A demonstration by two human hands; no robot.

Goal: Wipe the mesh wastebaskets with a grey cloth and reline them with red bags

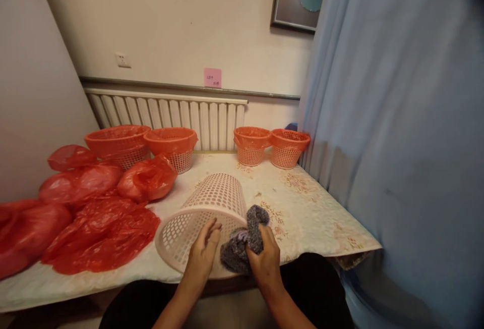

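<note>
At the mouth of the tipped, pale-pink perforated basket (217, 195), the right hand (266, 260) is clenching a grey cloth (235, 257) (speckled, bunched, lilac-patched); the left hand (202, 252) is showing a half-open, empty grip.

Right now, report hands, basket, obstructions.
Right hand grips grey cloth. Left hand empty, at basket's mouth. Basket on its side. Red bags crowd the left.

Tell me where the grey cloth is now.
In the head view, the grey cloth is in the right hand, at the right side of the open mouth of the white basket.
</note>
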